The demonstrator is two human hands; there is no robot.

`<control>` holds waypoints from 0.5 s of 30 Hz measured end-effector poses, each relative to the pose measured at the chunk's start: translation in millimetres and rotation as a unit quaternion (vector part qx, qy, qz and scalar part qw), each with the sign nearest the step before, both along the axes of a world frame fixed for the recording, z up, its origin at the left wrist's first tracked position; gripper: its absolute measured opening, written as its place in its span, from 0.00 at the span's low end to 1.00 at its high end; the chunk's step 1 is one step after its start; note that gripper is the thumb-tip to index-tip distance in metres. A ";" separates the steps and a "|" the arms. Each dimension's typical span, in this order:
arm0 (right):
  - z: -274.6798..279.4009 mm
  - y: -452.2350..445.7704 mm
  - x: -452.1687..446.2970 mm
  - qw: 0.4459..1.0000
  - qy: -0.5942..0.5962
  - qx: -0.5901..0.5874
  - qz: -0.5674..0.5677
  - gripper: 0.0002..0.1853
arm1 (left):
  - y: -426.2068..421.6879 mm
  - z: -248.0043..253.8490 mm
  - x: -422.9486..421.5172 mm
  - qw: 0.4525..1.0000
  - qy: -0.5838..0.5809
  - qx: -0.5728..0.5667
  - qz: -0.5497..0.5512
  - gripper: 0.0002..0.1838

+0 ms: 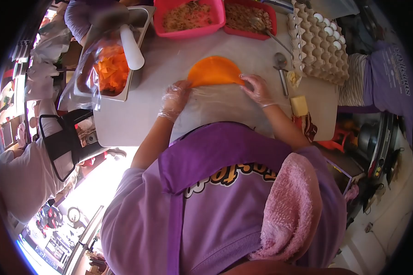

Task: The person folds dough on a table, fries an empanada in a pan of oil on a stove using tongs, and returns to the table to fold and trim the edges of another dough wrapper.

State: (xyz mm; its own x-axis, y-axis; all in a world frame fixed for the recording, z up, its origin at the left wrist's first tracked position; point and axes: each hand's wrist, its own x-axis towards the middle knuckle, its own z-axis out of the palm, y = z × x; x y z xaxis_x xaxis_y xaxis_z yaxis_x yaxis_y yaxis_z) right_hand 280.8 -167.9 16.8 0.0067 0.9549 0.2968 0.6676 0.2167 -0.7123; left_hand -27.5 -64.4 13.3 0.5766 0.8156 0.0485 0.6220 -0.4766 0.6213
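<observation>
An orange half-round sheet [215, 71] lies on the pale table, its curved edge facing away from me and its straight edge towards me. My left hand [176, 97], in a clear plastic glove, grips the sheet's left corner with its fingers closed. At the right corner my right hand [256, 88], gloved the same way, pinches the edge between thumb and fingers. Clear plastic film [215, 97] seems to lie on the table just below the straight edge.
Left stands a metal tray [125, 94] with orange pieces and a white roller-like object [132, 48]. Pink tubs of filling [189, 33] [250, 32] are at the far edge. Right are a spoon [282, 75], yellow block [299, 105] and egg trays [319, 50]. People stand on both sides.
</observation>
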 end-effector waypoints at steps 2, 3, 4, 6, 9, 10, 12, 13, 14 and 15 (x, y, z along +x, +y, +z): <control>-0.7 0.9 -1.6 1.000 0.006 0.019 -0.004 0.14 | 3.8 5.1 0.1 1.000 0.000 0.016 -0.006 0.14; -0.8 1.4 -2.1 1.000 0.007 0.018 -0.003 0.14 | 5.2 7.4 -0.3 0.999 0.000 0.031 -0.017 0.13; -1.9 1.8 -2.3 1.000 0.001 0.014 -0.013 0.13 | 6.8 10.4 -0.9 0.999 0.001 0.046 -0.027 0.12; -5.5 3.3 -2.0 1.000 -0.005 0.009 -0.021 0.12 | 10.9 16.2 -0.7 0.999 0.011 0.029 -0.035 0.11; -13.5 3.2 0.4 0.998 0.041 -0.025 -0.043 0.10 | 16.6 0.7 -1.6 0.999 0.007 -0.013 -0.035 0.10; -14.5 3.6 0.3 0.994 0.095 -0.044 -0.042 0.09 | 19.0 -1.5 -0.4 0.999 -0.005 -0.038 -0.025 0.09; -15.6 4.4 1.7 0.986 0.150 -0.063 -0.041 0.08 | 24.3 -4.9 -1.0 0.998 0.006 -0.046 -0.035 0.09; -17.5 5.3 5.3 0.989 0.121 -0.080 -0.037 0.08 | 26.4 -3.4 -0.6 0.998 0.016 -0.053 -0.044 0.09; -19.9 6.6 7.8 0.991 0.091 -0.096 -0.033 0.08 | 27.2 -1.9 -0.4 0.997 0.016 -0.053 -0.044 0.09; -22.9 7.5 8.5 0.991 0.091 -0.096 -0.033 0.08 | 27.6 -0.2 -0.5 0.997 0.007 -0.068 -0.043 0.09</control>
